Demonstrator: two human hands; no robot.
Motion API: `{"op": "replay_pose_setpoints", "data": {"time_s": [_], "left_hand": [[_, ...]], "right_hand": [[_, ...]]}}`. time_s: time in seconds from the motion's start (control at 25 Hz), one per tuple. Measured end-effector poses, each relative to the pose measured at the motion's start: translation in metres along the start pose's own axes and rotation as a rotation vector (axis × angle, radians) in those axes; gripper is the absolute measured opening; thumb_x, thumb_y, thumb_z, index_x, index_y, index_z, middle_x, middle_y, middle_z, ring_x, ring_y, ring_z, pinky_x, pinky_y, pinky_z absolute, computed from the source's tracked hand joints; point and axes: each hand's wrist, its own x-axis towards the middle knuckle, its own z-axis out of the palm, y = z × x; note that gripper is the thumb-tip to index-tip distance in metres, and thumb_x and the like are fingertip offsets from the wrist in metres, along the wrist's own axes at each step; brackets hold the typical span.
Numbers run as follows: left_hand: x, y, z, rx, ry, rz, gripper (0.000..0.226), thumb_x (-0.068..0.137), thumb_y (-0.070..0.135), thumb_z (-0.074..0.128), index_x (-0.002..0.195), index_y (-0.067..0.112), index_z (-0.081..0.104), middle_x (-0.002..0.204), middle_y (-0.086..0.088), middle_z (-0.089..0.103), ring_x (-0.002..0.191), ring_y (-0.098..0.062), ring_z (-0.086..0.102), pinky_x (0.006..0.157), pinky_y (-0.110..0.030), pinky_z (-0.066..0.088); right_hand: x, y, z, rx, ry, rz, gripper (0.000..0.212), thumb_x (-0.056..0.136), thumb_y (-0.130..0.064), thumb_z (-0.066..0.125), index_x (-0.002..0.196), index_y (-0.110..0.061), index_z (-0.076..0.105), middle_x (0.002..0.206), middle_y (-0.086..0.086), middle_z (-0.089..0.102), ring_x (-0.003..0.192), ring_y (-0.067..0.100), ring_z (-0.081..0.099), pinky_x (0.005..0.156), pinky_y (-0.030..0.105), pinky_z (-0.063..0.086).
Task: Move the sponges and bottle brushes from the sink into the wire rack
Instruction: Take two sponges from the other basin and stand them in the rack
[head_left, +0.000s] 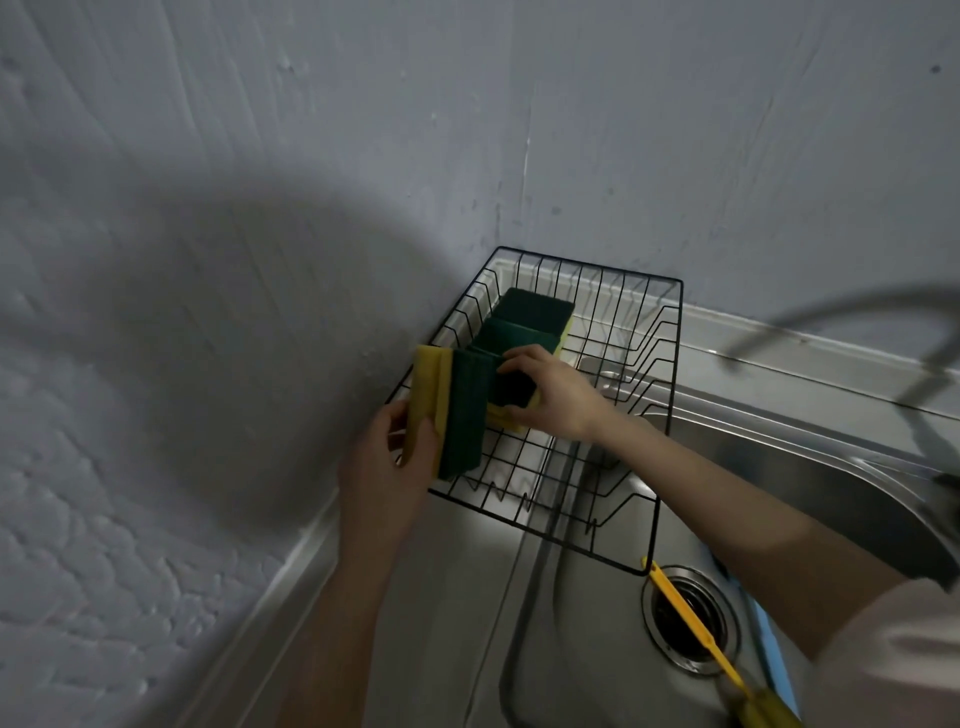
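A black wire rack (670, 332) stands on the steel drainboard in the corner. Two green-and-yellow sponges lie in it: one (535, 307) at the back, another (511, 338) just in front. My left hand (387, 467) grips a stack of two sponges (452, 410) upright at the rack's left edge. My right hand (556, 397) is inside the rack, closed on a small dark-green sponge (514, 392). A yellow bottle brush (696, 631) lies in the sink (810, 467) across the drain; a blue brush handle (774, 649) shows beside it under my right arm.
Grey walls meet in the corner right behind and left of the rack. The drain (685, 618) sits in the sink bottom. A blurred tap (841, 322) arches over the sink at right. The rack's right half holds nothing.
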Motion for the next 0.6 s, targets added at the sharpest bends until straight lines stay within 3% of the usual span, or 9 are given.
{"op": "replay_pose_setpoints", "data": {"time_s": [0.36, 0.6], "left_hand": [[0.0, 0.0, 0.0, -0.021, -0.014, 0.0, 0.029, 0.089, 0.019, 0.048, 0.116, 0.012, 0.053, 0.1, 0.005, 0.054, 0.093, -0.011, 0.051, 0.073, -0.023, 0.041], [0.0, 0.0, 0.002, -0.028, -0.01, -0.004, 0.028, 0.09, 0.018, 0.047, 0.116, 0.01, 0.052, 0.101, 0.004, 0.054, 0.094, -0.013, 0.052, 0.077, -0.028, 0.042]], "right_hand": [[-0.002, 0.013, 0.01, -0.081, 0.004, 0.01, 0.05, 0.083, -0.026, 0.058, 0.129, -0.011, 0.044, 0.142, 0.005, 0.041, 0.122, 0.025, 0.049, 0.101, 0.038, 0.043], [-0.002, 0.011, 0.015, -0.118, 0.0, 0.034, 0.054, 0.084, -0.029, 0.057, 0.134, -0.016, 0.04, 0.146, 0.003, 0.037, 0.131, 0.022, 0.039, 0.11, 0.044, 0.032]]}}
